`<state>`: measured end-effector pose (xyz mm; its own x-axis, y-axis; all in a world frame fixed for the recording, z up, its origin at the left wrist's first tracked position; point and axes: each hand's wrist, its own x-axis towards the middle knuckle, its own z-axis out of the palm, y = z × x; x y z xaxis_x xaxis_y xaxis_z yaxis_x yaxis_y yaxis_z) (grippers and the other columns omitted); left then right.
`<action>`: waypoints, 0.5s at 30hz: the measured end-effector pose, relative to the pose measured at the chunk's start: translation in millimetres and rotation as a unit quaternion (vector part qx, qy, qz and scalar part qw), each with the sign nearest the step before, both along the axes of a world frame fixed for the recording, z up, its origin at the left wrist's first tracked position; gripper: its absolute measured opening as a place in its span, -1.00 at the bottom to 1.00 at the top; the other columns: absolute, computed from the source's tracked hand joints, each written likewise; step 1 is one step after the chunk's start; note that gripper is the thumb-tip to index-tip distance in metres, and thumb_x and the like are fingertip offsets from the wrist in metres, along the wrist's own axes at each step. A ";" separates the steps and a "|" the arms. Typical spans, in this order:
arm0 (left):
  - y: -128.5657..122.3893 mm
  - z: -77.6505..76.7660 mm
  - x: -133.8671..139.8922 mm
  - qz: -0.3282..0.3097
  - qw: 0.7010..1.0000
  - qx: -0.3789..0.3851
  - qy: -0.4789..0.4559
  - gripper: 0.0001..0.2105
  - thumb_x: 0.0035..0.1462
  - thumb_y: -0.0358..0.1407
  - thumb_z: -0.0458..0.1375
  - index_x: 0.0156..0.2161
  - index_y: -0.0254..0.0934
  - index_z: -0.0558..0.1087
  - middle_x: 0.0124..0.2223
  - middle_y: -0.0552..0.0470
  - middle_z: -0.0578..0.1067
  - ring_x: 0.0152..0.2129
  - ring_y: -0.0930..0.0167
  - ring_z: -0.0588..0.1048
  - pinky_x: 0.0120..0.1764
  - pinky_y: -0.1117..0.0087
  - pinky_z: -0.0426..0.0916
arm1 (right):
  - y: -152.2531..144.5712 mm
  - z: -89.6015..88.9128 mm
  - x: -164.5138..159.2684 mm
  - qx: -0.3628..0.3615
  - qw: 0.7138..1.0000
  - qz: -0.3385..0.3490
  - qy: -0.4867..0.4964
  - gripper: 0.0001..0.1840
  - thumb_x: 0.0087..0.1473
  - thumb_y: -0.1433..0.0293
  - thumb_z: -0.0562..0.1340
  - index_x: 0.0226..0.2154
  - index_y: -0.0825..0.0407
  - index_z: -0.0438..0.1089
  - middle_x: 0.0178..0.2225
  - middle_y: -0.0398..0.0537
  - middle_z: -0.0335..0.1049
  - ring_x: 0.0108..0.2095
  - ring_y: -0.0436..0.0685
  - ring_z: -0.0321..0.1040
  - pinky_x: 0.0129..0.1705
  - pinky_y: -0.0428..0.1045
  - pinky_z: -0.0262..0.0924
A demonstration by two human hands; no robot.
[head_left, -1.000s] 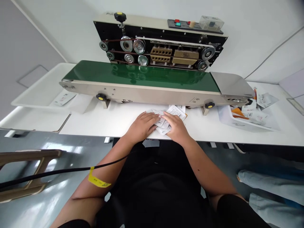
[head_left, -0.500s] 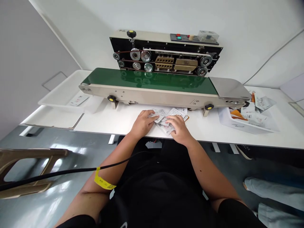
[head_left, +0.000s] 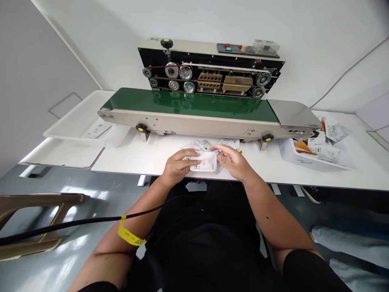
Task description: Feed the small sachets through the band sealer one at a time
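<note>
In front of me, near the table's front edge, my left hand point(head_left: 179, 167) grips a white printed packet point(head_left: 206, 162) by its left side, fingers lying over it. My right hand point(head_left: 232, 161) is at the packet's right side, fingers partly curled and apart; whether it touches the packet is hard to make out. Behind the held packet, more white packets point(head_left: 229, 142) lie in a loose pile on the white table point(head_left: 146, 160), partly covered by both hands. A bit of orange shows at the pile's right edge.
Behind the pile stands a band sealing machine point(head_left: 212, 69) with a green conveyor belt point(head_left: 182, 103). A bin point(head_left: 313, 162) of packets is on the right. A white tray point(head_left: 69, 115) with a packet sits left. A black cable point(head_left: 91, 220) crosses my left arm. Another person's legs point(head_left: 343, 243) show lower right.
A white packet has been lifted from the pile and turned flat toward me in my left hand. My right hand has moved slightly right and its fingers have loosened.
</note>
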<state>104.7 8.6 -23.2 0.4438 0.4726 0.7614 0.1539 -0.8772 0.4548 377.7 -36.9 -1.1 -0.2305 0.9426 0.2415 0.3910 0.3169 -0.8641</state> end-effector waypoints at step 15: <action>9.6 -3.1 -99.1 0.380 0.922 0.052 0.052 -0.72 0.32 -0.31 0.24 0.11 -0.20 0.53 0.15 -0.24 0.55 0.12 0.05 0.51 0.20 -0.16 0.39 | 53.2 121.6 122.0 0.028 0.915 -0.312 0.254 -0.80 0.08 0.37 0.36 -0.18 -0.03 0.51 -0.59 -0.20 0.37 -0.64 -0.05 0.20 -0.67 -0.17 -0.01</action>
